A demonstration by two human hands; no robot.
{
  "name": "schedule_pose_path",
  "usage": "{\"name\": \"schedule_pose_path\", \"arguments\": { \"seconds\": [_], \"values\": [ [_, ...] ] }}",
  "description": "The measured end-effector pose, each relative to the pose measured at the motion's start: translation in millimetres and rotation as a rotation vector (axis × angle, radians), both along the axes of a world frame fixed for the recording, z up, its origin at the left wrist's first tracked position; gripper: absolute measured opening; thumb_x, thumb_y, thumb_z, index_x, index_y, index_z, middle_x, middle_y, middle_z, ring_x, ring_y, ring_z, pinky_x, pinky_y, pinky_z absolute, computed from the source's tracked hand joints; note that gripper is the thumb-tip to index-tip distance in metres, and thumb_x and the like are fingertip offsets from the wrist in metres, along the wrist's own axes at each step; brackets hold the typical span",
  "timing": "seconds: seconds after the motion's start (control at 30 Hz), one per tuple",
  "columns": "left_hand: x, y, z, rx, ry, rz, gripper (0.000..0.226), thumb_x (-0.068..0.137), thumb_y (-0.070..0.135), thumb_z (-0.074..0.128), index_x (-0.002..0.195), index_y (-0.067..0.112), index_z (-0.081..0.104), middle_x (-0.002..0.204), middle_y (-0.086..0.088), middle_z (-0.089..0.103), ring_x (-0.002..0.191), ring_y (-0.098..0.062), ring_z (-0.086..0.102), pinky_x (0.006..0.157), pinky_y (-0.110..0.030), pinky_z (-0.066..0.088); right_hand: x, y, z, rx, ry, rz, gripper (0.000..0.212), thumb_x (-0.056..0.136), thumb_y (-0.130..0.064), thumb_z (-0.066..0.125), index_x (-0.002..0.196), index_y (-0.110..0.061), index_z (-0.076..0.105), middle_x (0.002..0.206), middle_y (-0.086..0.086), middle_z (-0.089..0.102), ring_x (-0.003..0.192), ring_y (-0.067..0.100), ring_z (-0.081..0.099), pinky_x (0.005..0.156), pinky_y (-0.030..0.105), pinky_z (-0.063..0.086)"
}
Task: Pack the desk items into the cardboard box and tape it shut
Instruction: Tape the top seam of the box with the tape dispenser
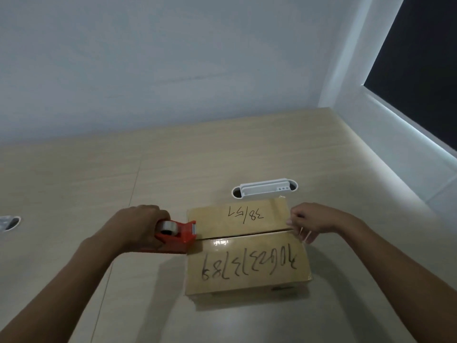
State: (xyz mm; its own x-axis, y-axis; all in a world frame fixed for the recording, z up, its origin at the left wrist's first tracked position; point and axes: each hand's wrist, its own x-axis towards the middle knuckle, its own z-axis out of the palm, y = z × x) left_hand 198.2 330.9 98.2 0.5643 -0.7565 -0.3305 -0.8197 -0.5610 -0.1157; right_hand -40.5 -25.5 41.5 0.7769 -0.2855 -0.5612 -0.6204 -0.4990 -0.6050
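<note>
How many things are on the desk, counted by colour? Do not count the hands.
Brown: 1, the cardboard box
Red: 1, the tape dispenser
White: 1, the cable tray
Total: 3

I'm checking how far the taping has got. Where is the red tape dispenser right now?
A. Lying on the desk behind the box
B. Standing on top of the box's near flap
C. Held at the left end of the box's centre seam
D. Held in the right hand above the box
C: the left hand grips the red tape dispenser against the left end of the cardboard box at its seam.
</note>
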Motion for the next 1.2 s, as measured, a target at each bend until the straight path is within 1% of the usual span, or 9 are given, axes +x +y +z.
{"name": "schedule_pose_path", "arguments": {
  "seconds": [0.17, 0.27, 0.37, 0.47, 0.67, 0.8, 0.9, 1.07, 1.2],
  "values": [
    [10, 12, -11, 0.104, 0.010, 0.022, 0.041, 0.072, 0.053, 0.066, 0.111, 0.041, 0.058, 0.098, 0.016, 0.058, 0.089, -0.007, 0.057, 0.076, -0.028, 0.053, 12, 5, -24, -0.098, 0.040, 0.003, 0.027, 0.099, -0.015, 0.050, 0.074, -0.007, 0.056, 0.077, 0.013, 0.068, 0.062, 0.024, 0.067, 0.057, 0.032, 0.061],
    [9, 14, -23, 0.104, 0.035, 0.029, 0.040, 0.070, 0.053, 0.064, 0.108, 0.040, 0.059, 0.098, 0.015, 0.059, 0.088, -0.008, 0.058, 0.075, -0.030, 0.054, 16, 6, -34, -0.153, 0.057, 0.025, 0.030, 0.100, -0.017, 0.051, 0.071, -0.009, 0.054, 0.078, 0.017, 0.069, 0.057, 0.024, 0.066, 0.054, 0.031, 0.059],
    [7, 11, -35, 0.089, 0.054, 0.032, 0.039, 0.070, 0.052, 0.065, 0.107, 0.040, 0.059, 0.097, 0.014, 0.059, 0.087, -0.008, 0.058, 0.075, -0.031, 0.055, 16, 1, -39, -0.178, 0.054, 0.026, 0.030, 0.100, -0.018, 0.053, 0.071, -0.010, 0.054, 0.077, 0.018, 0.071, 0.058, 0.025, 0.068, 0.052, 0.027, 0.056],
    [8, 12, -43, 0.062, 0.064, 0.042, 0.040, 0.071, 0.051, 0.066, 0.108, 0.040, 0.059, 0.097, 0.015, 0.058, 0.088, -0.009, 0.057, 0.074, -0.031, 0.054, 15, -2, -40, -0.220, 0.042, 0.059, 0.030, 0.100, -0.017, 0.053, 0.070, -0.012, 0.050, 0.070, 0.007, 0.068, 0.060, 0.023, 0.068, 0.051, 0.025, 0.053],
    [11, 16, -50, 0.031, 0.084, 0.053, 0.039, 0.071, 0.052, 0.066, 0.108, 0.041, 0.059, 0.095, 0.016, 0.058, 0.085, -0.007, 0.057, 0.071, -0.029, 0.054, 11, -5, -44, -0.254, 0.006, 0.113, 0.030, 0.098, -0.024, 0.060, 0.073, -0.009, 0.052, 0.071, 0.003, 0.070, 0.067, 0.026, 0.072, 0.061, 0.033, 0.057],
    [11, 16, -51, 0.026, 0.088, 0.055, 0.039, 0.072, 0.051, 0.067, 0.109, 0.041, 0.059, 0.095, 0.016, 0.059, 0.086, -0.007, 0.057, 0.074, -0.031, 0.055, 10, -4, -47, -0.326, -0.003, 0.162, 0.034, 0.097, -0.033, 0.061, 0.072, -0.012, 0.053, 0.069, 0.003, 0.069, 0.057, 0.018, 0.066, 0.059, 0.031, 0.048],
    [12, 15, -51, 0.036, 0.092, 0.057, 0.040, 0.071, 0.052, 0.067, 0.109, 0.041, 0.059, 0.096, 0.016, 0.058, 0.087, -0.008, 0.057, 0.074, -0.032, 0.055, 11, -5, -49, -0.356, 0.014, 0.194, 0.034, 0.098, -0.036, 0.058, 0.073, -0.013, 0.054, 0.069, 0.001, 0.068, 0.056, 0.014, 0.061, 0.061, 0.031, 0.045],
    [12, 14, -51, 0.049, 0.084, 0.046, 0.039, 0.073, 0.050, 0.068, 0.109, 0.039, 0.059, 0.097, 0.015, 0.059, 0.086, -0.008, 0.057, 0.071, -0.028, 0.052, 12, -4, -48, -0.373, 0.028, 0.242, 0.030, 0.100, -0.028, 0.056, 0.075, -0.013, 0.053, 0.066, -0.010, 0.059, 0.060, 0.004, 0.053, 0.056, 0.025, 0.037],
    [12, 14, -53, 0.048, 0.080, 0.045, 0.039, 0.073, 0.050, 0.068, 0.110, 0.039, 0.060, 0.098, 0.015, 0.060, 0.087, -0.008, 0.058, 0.072, -0.029, 0.054, 11, -4, -57, -0.414, 0.055, 0.276, 0.034, 0.098, -0.034, 0.058, 0.072, -0.016, 0.047, 0.073, -0.002, 0.057, 0.066, 0.012, 0.047, 0.056, 0.027, 0.031]
  ]
}}
